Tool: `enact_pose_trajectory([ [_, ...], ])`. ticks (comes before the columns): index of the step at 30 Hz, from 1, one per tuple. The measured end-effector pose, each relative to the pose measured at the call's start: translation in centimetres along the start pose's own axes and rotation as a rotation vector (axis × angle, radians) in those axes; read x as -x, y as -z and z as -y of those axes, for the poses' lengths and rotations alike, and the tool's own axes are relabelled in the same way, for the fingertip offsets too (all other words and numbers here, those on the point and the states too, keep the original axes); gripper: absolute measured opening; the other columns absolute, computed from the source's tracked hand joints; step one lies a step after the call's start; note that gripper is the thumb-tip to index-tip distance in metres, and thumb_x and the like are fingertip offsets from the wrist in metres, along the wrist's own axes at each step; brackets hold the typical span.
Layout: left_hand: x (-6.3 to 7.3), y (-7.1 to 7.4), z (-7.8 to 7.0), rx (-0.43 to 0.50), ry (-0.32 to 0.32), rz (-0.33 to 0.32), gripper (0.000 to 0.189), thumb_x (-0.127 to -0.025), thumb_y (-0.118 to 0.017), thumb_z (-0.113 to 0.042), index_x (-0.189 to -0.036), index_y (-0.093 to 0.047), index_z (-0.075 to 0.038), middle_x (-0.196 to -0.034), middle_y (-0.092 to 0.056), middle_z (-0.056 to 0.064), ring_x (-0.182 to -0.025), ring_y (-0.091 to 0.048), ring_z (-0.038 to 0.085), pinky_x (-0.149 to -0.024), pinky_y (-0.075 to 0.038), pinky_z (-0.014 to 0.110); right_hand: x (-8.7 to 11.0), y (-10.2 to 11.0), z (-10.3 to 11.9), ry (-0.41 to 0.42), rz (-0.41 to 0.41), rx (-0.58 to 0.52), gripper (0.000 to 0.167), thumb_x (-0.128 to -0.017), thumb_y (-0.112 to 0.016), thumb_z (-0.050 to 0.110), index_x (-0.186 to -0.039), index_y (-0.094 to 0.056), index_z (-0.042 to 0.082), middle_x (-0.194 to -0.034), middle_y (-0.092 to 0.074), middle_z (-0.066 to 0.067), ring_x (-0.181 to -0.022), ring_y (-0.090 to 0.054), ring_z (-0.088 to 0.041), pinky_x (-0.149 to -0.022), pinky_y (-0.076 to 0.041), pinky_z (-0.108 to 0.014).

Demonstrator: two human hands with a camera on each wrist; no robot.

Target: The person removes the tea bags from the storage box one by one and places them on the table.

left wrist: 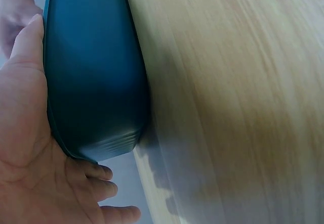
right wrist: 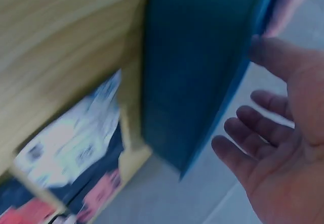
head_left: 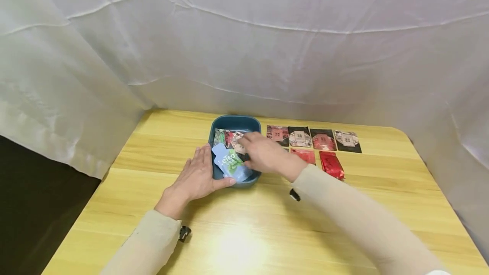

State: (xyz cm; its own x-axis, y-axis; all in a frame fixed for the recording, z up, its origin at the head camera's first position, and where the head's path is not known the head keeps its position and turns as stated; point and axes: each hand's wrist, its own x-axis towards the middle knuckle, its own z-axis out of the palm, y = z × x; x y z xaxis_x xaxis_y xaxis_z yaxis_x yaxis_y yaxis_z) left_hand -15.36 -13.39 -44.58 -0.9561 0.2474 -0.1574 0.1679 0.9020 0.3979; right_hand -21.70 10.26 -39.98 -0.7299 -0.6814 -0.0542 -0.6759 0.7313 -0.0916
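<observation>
A dark blue plastic bin stands near the table's back edge. Inside lie a light blue pouch with a green leaf print and several small patterned sachets. My left hand rests against the bin's left side, fingers extended and thumb at the front rim. In the left wrist view the palm touches the bin's wall. My right hand is over the bin's right side. Its fingers look spread and loosely bent in the right wrist view, with nothing visible between them; part of the contents is hidden beneath it.
Right of the bin, several flat sachets lie in a row along the back. In front of them are a red sachet and a shiny red packet. A pale curtain hangs behind the wooden table.
</observation>
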Motion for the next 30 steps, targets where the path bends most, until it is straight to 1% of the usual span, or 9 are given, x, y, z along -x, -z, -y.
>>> enact_pose_trajectory([
  [2, -0.1, 0.0, -0.1, 0.001, 0.001, 0.005, 0.137, -0.085, -0.059, -0.087, -0.166, 0.001, 0.005, -0.174, -0.006, 0.028, -0.163, -0.007, 0.044, -0.127, -0.019, 0.068, -1.0, -0.5, 1.0, 0.047, 0.064, 0.013, 0.080, -0.091, -0.084, 0.036, -0.156, -0.048, 0.007, -0.158, -0.050, -0.016, -0.147, -0.047, -0.035, -0.122, -0.041, -0.051],
  [4, -0.1, -0.1, -0.1, 0.002, 0.001, 0.011, 0.139, -0.083, -0.058, -0.089, -0.166, 0.002, 0.005, -0.174, -0.007, 0.028, -0.163, -0.007, 0.044, -0.127, -0.019, 0.068, -1.7, -0.9, 1.6, 0.059, 0.121, 0.006, 0.081, -0.091, -0.083, 0.038, -0.158, -0.047, 0.010, -0.160, -0.048, -0.015, -0.148, -0.046, -0.035, -0.124, -0.039, -0.051],
  [9, -0.1, 0.0, -0.1, 0.003, 0.004, 0.018, 0.141, -0.082, -0.054, -0.093, -0.166, 0.002, 0.005, -0.174, -0.006, 0.028, -0.163, -0.007, 0.044, -0.126, -0.019, 0.069, -2.9, -2.0, 2.7, -0.018, 0.195, -0.013, 0.086, -0.092, -0.080, 0.050, -0.161, -0.043, 0.016, -0.162, -0.045, -0.016, -0.146, -0.049, -0.038, -0.122, -0.041, -0.051],
  [14, 0.0, 0.2, 0.0, 0.011, 0.008, 0.017, 0.141, -0.081, -0.053, -0.094, -0.166, 0.003, 0.005, -0.174, -0.005, 0.028, -0.163, -0.007, 0.043, -0.126, -0.019, 0.069, -3.8, -3.0, 3.8, -0.122, 0.221, -0.023, 0.094, -0.092, -0.078, 0.056, -0.166, -0.033, 0.021, -0.164, -0.039, -0.021, -0.144, -0.048, -0.044, -0.115, -0.048, -0.056],
  [18, -0.1, 0.2, 0.0, 0.018, 0.005, 0.013, 0.141, -0.082, -0.053, -0.094, -0.166, 0.003, 0.005, -0.174, -0.006, 0.028, -0.163, -0.008, 0.043, -0.126, -0.019, 0.069, -4.4, -3.4, 4.6, -0.184, 0.233, -0.043, 0.097, -0.092, -0.078, 0.052, -0.169, -0.026, 0.022, -0.164, -0.037, -0.025, -0.141, -0.051, -0.046, -0.107, -0.053, -0.056],
  [20, -0.1, 0.1, 0.0, 0.021, 0.005, 0.011, 0.141, -0.082, -0.053, -0.093, -0.166, 0.002, 0.005, -0.174, -0.007, 0.028, -0.162, -0.008, 0.043, -0.126, -0.019, 0.069, -4.6, -3.5, 4.9, -0.208, 0.232, -0.044, 0.097, -0.092, -0.079, 0.049, -0.169, -0.025, 0.022, -0.160, -0.040, -0.025, -0.135, -0.056, -0.044, -0.102, -0.056, -0.054],
  [23, -0.1, 0.1, 0.0, 0.020, 0.009, 0.008, 0.141, -0.082, -0.054, -0.093, -0.166, 0.001, 0.005, -0.174, -0.009, 0.029, -0.162, -0.009, 0.044, -0.126, -0.020, 0.069, -4.8, -3.5, 5.1, -0.272, 0.221, -0.049, 0.096, -0.091, -0.080, 0.048, -0.168, -0.028, 0.021, -0.153, -0.045, -0.024, -0.124, -0.062, -0.041, -0.094, -0.060, -0.051],
  [26, -0.1, 0.1, 0.0, 0.023, 0.011, 0.006, 0.141, -0.082, -0.055, -0.092, -0.166, 0.001, 0.005, -0.174, -0.010, 0.029, -0.162, -0.010, 0.044, -0.126, -0.020, 0.069, -4.9, -3.5, 5.3, -0.340, 0.194, -0.057, 0.097, -0.089, -0.081, 0.051, -0.166, -0.031, 0.020, -0.153, -0.044, -0.024, -0.119, -0.063, -0.040, -0.093, -0.060, -0.051],
  [30, -0.1, 0.1, 0.0, 0.022, 0.014, 0.004, 0.141, -0.081, -0.055, -0.093, -0.166, 0.002, 0.005, -0.174, -0.011, 0.029, -0.162, -0.010, 0.045, -0.126, -0.020, 0.069, -4.9, -3.5, 5.6, -0.356, 0.178, -0.042, 0.096, -0.087, -0.082, 0.057, -0.163, -0.037, 0.022, -0.152, -0.045, -0.024, -0.118, -0.063, -0.041, -0.090, -0.061, -0.052],
])
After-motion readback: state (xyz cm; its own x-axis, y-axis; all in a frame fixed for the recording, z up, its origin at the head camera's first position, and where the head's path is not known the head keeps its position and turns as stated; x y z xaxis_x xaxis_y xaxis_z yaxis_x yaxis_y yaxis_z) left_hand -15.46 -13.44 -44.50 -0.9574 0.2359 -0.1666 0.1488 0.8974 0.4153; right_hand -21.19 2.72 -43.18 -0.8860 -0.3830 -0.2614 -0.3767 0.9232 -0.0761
